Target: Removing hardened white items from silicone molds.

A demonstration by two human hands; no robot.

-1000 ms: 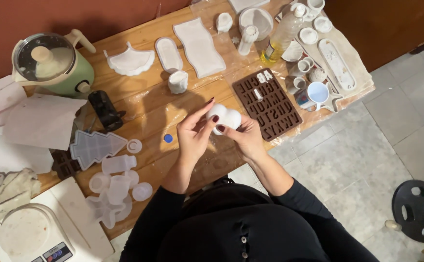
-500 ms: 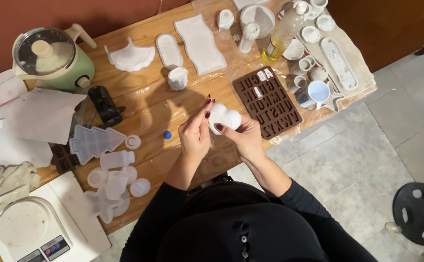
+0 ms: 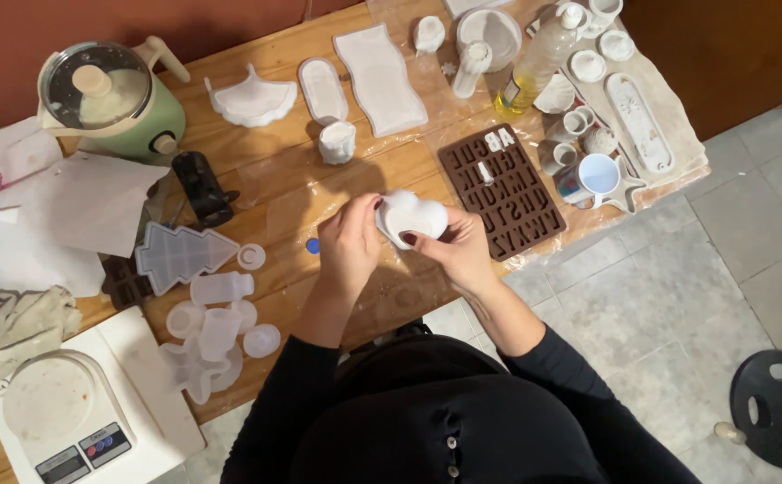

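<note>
Both hands clamped on the white cloud-shaped mould (image 3: pixel 412 218) above the table's near edge (image 3: pixel 391 300), left hand (image 3: pixel 350 244) fingers curled on its left rim, right hand (image 3: pixel 459 253) cupping underneath; grip and position unchanged since earlier.

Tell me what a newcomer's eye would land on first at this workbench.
First, the two hands, left hand and right hand, meeting over the table's front edge around a white cloud-shaped cast piece. Next, the brown letter mould just to the right of them. Then the green electric pot with its glass lid at the far left corner.
</note>
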